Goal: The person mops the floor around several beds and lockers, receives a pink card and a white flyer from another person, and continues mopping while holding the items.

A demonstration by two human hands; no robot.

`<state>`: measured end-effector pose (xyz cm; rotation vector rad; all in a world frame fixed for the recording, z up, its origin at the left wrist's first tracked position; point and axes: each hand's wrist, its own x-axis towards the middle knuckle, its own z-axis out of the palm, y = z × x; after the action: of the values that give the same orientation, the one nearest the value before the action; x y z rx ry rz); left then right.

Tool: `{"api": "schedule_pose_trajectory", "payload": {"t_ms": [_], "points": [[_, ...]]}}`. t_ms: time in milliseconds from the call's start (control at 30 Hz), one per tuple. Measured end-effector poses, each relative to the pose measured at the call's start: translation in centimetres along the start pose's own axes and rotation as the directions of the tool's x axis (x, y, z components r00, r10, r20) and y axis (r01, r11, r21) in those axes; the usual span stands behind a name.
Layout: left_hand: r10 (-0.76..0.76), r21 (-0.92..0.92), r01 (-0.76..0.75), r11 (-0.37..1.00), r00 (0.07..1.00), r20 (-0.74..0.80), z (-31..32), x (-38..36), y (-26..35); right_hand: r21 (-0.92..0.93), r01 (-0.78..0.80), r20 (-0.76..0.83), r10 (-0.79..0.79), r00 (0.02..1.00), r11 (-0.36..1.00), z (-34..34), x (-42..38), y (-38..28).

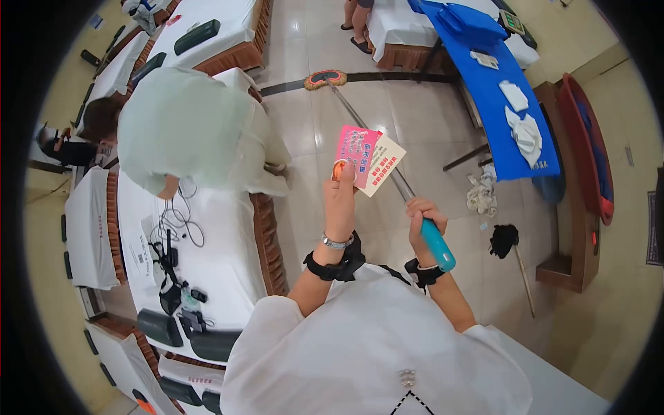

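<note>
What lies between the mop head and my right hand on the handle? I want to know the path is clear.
In the head view, only the mop's shaft spans from the mop head to the right hand, over bare floor tiles; the cards in the left hand overlap it.

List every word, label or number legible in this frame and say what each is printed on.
Nothing can be quoted for certain.
Pink card in the left hand: printed characters, too small to read.
Cream card behind it: red print, blurred.
Paper sheet on the white table: dark code-like marks, unreadable.
Mop handle in the right hand: no text visible.
</note>
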<state>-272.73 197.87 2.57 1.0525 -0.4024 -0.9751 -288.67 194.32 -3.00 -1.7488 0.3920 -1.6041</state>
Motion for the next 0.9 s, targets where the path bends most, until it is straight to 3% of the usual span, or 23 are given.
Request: {"api": "schedule_pose_trajectory", "payload": {"t_ms": [100,233,333,433,500,533,600,733,800,867,900], "points": [[-0.020,-0.095,0.019,0.995,1.000,-0.010,-0.5,6.5,1.0,-0.106,-0.128,-0.001,0.129,0.992,0.986,2.7,5.1,4.5],[-0.029,-0.074,0.032,0.997,0.999,0.043,-1.3,14.5,2.4,-0.108,-0.107,0.017,0.109,0.994,0.988,5.2,11.7,12.2],[-0.048,-0.060,0.051,0.997,0.998,0.045,-1.7,18.4,3.5,-0.098,-0.183,-0.078,0.175,0.981,0.978,6.9,16.5,15.4],[-0.061,0.055,0.062,0.997,0.998,-0.009,-2.3,22.3,4.6,-0.091,-0.168,-0.149,0.154,0.977,0.982,8.5,21.3,16.5],[-0.003,0.089,0.002,0.996,1.000,0.012,-2.5,24.8,4.7,-0.102,-0.032,-0.114,0.021,0.993,0.994,9.2,23.4,17.3],[-0.008,0.094,0.008,0.996,1.000,0.005,-2.7,25.9,4.5,-0.098,-0.042,-0.115,0.031,0.993,0.994,9.6,24.1,17.8],[-0.006,0.060,0.007,0.998,1.000,-0.021,-2.6,29.0,4.2,-0.052,0.165,-0.228,-0.173,0.958,0.985,10.4,26.1,19.7],[-0.032,0.089,0.033,0.995,0.999,-0.015,-1.5,34.4,4.9,-0.005,0.184,-0.304,-0.177,0.936,0.983,11.2,30.8,24.2],[-0.007,0.076,0.010,0.997,0.999,-0.044,-0.8,38.0,4.9,-0.040,0.194,-0.193,-0.198,0.961,0.980,11.9,32.8,27.6],[-0.011,0.095,0.020,0.995,0.996,-0.093,0.1,42.4,4.4,0.072,0.183,-0.180,-0.168,0.969,0.980,12.4,33.8,33.3],[-0.039,0.108,0.055,0.993,0.989,-0.142,0.7,44.2,4.3,0.006,0.084,-0.142,-0.082,0.986,0.996,12.8,34.7,35.9]]}}
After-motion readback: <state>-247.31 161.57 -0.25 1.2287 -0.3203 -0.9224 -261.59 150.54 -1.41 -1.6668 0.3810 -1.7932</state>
